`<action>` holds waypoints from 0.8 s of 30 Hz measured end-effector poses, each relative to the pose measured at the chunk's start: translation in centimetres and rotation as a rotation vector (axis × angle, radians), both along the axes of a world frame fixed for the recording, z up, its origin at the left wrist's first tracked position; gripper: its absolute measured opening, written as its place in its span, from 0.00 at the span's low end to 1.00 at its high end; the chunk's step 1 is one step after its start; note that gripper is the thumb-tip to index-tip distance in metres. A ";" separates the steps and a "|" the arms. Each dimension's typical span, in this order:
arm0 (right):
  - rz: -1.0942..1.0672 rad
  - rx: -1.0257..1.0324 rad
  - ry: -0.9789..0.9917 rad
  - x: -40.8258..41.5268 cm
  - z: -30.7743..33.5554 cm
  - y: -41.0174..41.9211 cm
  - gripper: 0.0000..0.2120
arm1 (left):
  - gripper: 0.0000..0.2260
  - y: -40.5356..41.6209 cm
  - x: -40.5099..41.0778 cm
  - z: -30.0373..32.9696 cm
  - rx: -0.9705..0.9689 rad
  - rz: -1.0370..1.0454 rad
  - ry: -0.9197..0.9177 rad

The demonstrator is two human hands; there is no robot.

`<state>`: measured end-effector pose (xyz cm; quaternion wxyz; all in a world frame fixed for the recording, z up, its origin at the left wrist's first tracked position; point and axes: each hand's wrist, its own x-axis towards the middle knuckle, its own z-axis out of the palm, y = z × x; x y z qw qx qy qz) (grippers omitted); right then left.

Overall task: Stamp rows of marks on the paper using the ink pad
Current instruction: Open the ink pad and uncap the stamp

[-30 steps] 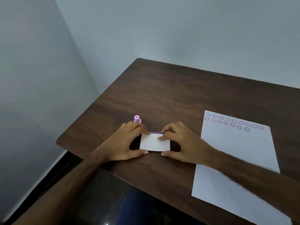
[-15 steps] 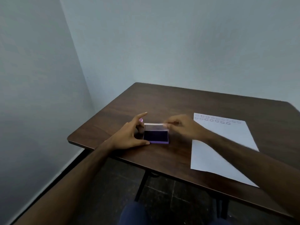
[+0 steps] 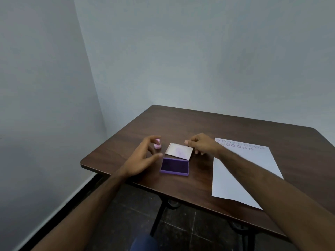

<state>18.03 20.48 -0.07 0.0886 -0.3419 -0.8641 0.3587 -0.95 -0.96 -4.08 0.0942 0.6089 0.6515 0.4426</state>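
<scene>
Right hand (image 3: 201, 144) pinches the pad's (image 3: 175, 166) lid (image 3: 179, 151); left hand (image 3: 143, 158), fingers spread, empty, should grab the stamp (image 3: 157, 144) upright.

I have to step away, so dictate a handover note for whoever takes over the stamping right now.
Left hand: open, empty, hovering between the stamp and the ink pad.
Right hand: fingertips on the far edge of the lid, which is folded back.
Ink pad is open near the table's front edge; the stamp stands upright behind it to the left. Paper lies to the right.
Done: two rows of marks along the paper's far edge; the second looks shorter.
Left: pick up the stamp, ink it, continue the rows.
</scene>
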 end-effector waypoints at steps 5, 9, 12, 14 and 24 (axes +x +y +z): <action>-0.048 0.408 -0.030 -2.7 1.0 -0.9 0.17 | 0.22 1.6 -2.1 0.0 -0.115 0.341 0.018; 0.132 0.319 0.083 -6.3 1.2 -2.8 0.12 | 0.21 3.3 -2.4 -0.3 -0.250 0.408 0.161; 0.156 0.293 0.117 -8.2 0.5 -4.1 0.15 | 0.20 3.7 -2.5 -0.6 -0.222 0.425 0.216; 0.170 0.295 0.132 -9.1 -0.1 -4.3 0.13 | 0.19 3.7 -2.8 -0.8 -0.214 0.423 0.248; 0.185 0.160 0.305 -9.4 -0.6 -4.3 0.06 | 0.14 3.4 -3.0 -0.9 -0.133 0.383 0.207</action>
